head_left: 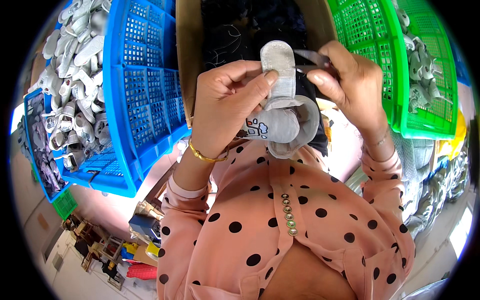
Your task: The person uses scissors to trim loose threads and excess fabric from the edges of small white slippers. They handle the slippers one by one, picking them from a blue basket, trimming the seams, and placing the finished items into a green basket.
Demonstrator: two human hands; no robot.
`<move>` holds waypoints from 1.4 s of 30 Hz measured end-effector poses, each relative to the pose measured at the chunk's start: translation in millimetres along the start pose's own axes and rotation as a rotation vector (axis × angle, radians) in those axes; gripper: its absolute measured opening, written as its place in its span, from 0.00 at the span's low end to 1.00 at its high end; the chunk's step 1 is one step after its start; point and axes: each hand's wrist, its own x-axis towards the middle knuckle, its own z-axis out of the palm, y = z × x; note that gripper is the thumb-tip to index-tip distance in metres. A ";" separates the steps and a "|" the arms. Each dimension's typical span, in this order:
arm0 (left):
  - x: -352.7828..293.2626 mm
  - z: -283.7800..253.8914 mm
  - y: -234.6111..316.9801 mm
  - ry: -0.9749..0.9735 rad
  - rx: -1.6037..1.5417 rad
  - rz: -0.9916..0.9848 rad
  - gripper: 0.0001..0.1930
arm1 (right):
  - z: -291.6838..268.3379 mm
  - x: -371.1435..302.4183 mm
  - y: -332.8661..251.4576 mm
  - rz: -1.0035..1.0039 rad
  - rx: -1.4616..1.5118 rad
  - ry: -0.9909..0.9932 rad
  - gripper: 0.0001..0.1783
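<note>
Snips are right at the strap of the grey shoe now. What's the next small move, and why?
Probably close the snips at the strap's right edge: the right hand holds their tips there, while the left hand pins the strap of the grey shoe with its thumb.

A blue plastic crate [142, 95] heaped with pale shoes stands at left, a green crate [372, 55] at right, a cardboard box [189, 60] between them. Daylight floods the pale floor [75, 280], where small coloured clutter lies.

blue crate [145, 95] – pale baby shoes [75, 65] inside | green crate [380, 55] – grey shoes [420, 65] (heaped)
</note>
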 end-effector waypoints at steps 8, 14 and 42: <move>-2.2 5.5 13.5 0.075 -0.068 -0.018 0.08 | -10.9 -5.7 -9.1 -0.034 -0.253 -0.049 0.23; -3.1 3.1 11.9 0.059 -0.054 0.048 0.08 | -13.2 -4.1 -15.0 -0.004 -0.243 -0.026 0.23; -6.0 0.6 3.2 0.070 -0.143 -0.034 0.08 | 27.7 -6.2 -21.9 0.161 0.031 0.118 0.24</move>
